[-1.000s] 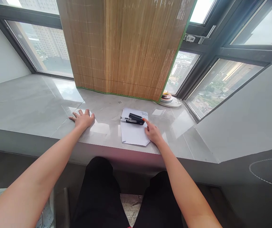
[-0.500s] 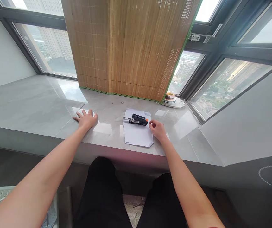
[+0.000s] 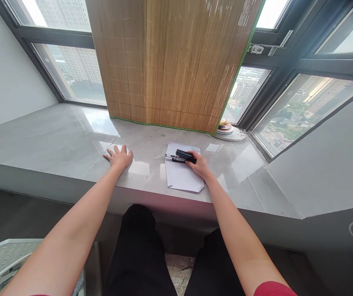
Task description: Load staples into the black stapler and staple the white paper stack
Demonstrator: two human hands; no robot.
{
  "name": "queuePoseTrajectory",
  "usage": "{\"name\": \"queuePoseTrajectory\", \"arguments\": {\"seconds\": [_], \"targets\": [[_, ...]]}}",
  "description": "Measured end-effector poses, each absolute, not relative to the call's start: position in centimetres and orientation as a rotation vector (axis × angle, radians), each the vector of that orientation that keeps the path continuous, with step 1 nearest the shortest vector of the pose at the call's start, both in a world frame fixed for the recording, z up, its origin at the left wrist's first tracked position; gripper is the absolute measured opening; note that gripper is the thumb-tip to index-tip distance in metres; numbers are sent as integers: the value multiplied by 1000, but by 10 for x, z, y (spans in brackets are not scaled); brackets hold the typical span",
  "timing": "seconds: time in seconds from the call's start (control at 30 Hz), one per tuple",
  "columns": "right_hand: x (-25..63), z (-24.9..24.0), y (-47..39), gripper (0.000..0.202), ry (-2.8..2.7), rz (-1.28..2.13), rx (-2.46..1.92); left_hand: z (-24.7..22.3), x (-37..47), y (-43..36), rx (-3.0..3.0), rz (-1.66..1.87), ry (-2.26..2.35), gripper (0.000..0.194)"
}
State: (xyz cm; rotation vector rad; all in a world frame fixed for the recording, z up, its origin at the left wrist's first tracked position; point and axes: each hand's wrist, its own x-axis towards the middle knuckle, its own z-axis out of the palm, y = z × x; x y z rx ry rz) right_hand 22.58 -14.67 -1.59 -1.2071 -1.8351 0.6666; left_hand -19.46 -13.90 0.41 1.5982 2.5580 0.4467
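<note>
A black stapler [image 3: 184, 156] lies across the upper part of a stack of white paper [image 3: 184, 177] on the grey sill. My right hand [image 3: 198, 164] has its fingers wrapped round the stapler's right end, which they partly hide. The stapler's silver left end points away from this hand, and a slim pen-like item seems to lie along it, too small to make out. To the left, my left hand [image 3: 119, 157] rests flat on the sill with fingers spread, apart from the paper.
A bamboo blind [image 3: 176, 65] hangs down to the back of the sill [image 3: 49, 139]. Stacked round plates or discs [image 3: 227, 130] stand at the back right by the window. A pale plastic basket [image 3: 6, 255] is on the floor at lower left.
My right hand has moved left from beside the stapler and closed round its right end. My left hand still lies flat on the sill. The view has shifted slightly.
</note>
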Motion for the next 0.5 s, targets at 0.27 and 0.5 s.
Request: {"name": "queuePoseTrajectory", "arguments": {"seconds": [0.27,0.5], "targets": [[225,-15,-145,39,-1832,658,-1259,23,-122,-157,1260,1455,1829,39],[224,-12,-151,32,-1838,542,-1242,12,-1,-174,266,1647,740,17]]}}
